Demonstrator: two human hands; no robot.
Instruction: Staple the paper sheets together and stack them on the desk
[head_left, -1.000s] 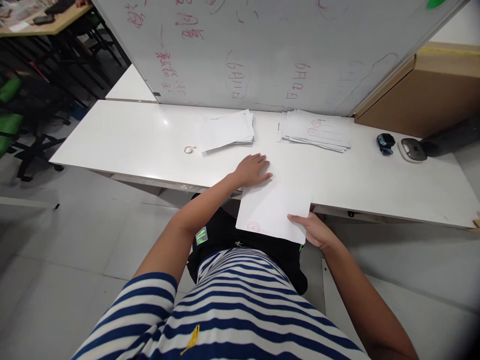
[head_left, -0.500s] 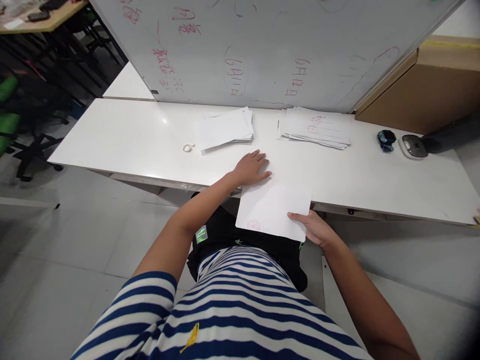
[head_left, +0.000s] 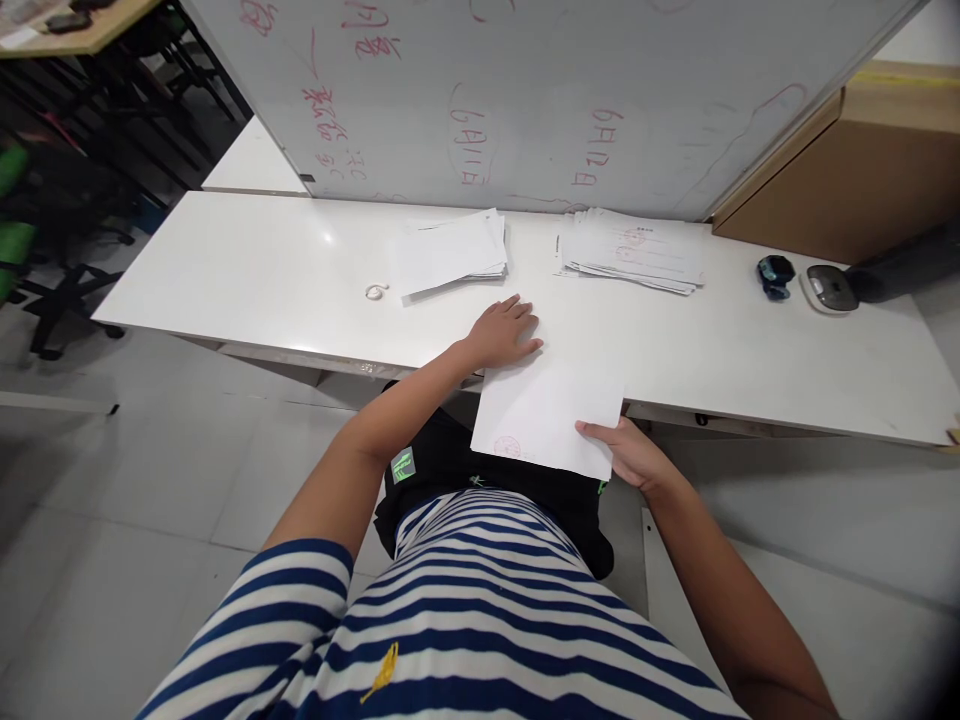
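A white sheet of paper (head_left: 544, 410) with a faint red stamp at its near left corner lies half over the front edge of the white table (head_left: 262, 270). My left hand (head_left: 504, 332) rests flat on the sheet's far left corner, fingers stretched out. My right hand (head_left: 628, 452) pinches the sheet's near right corner below the table edge, thumb on top.
Two paper stacks lie at the back of the table: a blank one (head_left: 450, 255) on the left, a printed one (head_left: 634, 262) on the right. A small white ring-shaped object (head_left: 376, 291) sits left. A dark watch (head_left: 775, 273) and grey puck (head_left: 826, 288) lie right. A whiteboard (head_left: 525, 90) leans behind.
Nothing has moved apart from a slight shift of the head camera; both hands and the sheet stay where they were.
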